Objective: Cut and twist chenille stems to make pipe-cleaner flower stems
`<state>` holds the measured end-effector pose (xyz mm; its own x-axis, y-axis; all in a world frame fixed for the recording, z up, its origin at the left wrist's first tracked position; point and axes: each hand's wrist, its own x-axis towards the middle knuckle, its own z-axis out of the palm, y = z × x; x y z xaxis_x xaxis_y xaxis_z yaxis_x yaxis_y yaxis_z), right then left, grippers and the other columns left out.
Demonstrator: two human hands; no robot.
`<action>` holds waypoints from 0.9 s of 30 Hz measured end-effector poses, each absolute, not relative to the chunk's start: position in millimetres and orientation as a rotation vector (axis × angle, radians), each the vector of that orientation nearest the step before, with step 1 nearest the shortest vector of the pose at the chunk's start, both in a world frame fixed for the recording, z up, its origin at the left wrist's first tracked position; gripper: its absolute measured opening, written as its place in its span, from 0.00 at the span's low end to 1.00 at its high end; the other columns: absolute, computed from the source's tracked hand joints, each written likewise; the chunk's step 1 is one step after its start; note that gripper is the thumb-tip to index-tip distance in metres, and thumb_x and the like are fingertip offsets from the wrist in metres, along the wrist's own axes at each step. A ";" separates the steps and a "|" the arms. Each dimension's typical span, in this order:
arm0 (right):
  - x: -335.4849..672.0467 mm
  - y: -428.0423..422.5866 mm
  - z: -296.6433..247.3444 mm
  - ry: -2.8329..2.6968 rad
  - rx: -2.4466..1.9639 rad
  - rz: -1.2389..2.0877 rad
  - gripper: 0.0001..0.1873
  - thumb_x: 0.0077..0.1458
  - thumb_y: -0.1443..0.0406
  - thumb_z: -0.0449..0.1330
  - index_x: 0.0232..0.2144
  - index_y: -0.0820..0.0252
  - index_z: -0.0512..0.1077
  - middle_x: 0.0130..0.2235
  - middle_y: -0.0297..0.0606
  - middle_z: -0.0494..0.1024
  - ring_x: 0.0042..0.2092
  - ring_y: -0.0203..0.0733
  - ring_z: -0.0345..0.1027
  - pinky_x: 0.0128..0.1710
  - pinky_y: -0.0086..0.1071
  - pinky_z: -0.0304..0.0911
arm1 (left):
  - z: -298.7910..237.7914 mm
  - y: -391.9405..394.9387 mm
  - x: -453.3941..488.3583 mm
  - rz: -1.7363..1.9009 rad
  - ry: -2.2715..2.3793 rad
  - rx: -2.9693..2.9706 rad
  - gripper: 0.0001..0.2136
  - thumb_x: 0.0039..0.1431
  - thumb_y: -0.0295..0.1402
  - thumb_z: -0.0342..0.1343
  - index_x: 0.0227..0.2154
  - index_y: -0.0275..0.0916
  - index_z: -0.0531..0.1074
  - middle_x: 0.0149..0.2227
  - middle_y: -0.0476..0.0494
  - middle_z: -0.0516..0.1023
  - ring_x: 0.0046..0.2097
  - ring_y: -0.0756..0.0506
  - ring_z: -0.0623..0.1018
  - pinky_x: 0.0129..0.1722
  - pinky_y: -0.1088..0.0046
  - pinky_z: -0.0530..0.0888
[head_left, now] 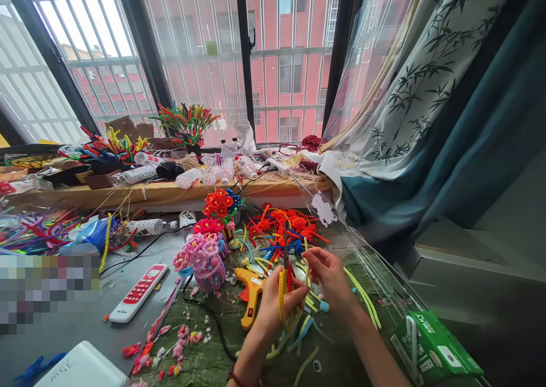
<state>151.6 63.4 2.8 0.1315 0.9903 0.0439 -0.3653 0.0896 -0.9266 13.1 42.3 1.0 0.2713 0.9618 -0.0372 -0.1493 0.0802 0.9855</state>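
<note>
My left hand (pixel 273 304) is closed round the yellow handles of a pair of scissors (pixel 285 296), blades pointing up. My right hand (pixel 328 276) pinches a thin yellow-green pipe cleaner (pixel 306 262) right beside the blades. Both hands hover over a green mat (pixel 213 358) littered with cut yellow, green and blue pipe-cleaner pieces. An orange glue gun (pixel 251 296) lies just left of my left hand. Pink and red pipe-cleaner flower pots (pixel 205 259) stand beyond it.
A red and white remote (pixel 139 292) lies on the grey table at left. A green box (pixel 435 347) sits at the right edge. Orange and red pipe-cleaner shapes (pixel 285 225) are piled ahead. The windowsill holds bottles, a power strip (pixel 278 168) and more craft bouquets.
</note>
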 end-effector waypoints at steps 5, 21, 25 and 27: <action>150.7 59.9 7.1 -1.070 -0.869 1.251 0.20 0.47 0.51 0.66 0.36 0.59 0.75 0.25 0.32 0.72 0.24 0.34 0.62 0.24 0.27 0.56 | 11.3 45.3 8.8 1.201 0.984 1.110 0.16 0.42 0.39 0.67 0.26 0.39 0.65 0.20 0.54 0.73 0.19 0.53 0.68 0.18 0.80 0.61; 134.3 51.1 11.2 -1.271 -0.785 1.471 0.19 0.51 0.50 0.63 0.29 0.60 0.71 0.20 0.26 0.66 0.18 0.30 0.59 0.19 0.25 0.55 | 18.4 56.9 -20.7 1.585 0.932 1.087 0.11 0.50 0.38 0.63 0.25 0.37 0.68 0.20 0.52 0.73 0.22 0.52 0.72 0.24 0.78 0.68; 147.1 58.8 4.1 -0.990 -0.756 1.432 0.17 0.51 0.52 0.64 0.31 0.59 0.69 0.18 0.22 0.57 0.15 0.25 0.42 0.14 0.23 0.36 | 12.7 60.5 -22.0 1.516 1.085 1.202 0.15 0.54 0.45 0.58 0.24 0.40 0.64 0.16 0.55 0.68 0.18 0.52 0.68 0.20 0.77 0.65; 157.0 62.2 2.7 -0.813 -0.693 1.388 0.15 0.49 0.54 0.66 0.31 0.57 0.69 0.18 0.21 0.54 0.15 0.25 0.38 0.13 0.24 0.35 | 8.3 62.4 -22.2 1.435 1.249 1.298 0.16 0.55 0.48 0.55 0.25 0.41 0.61 0.17 0.57 0.67 0.16 0.52 0.66 0.19 0.77 0.63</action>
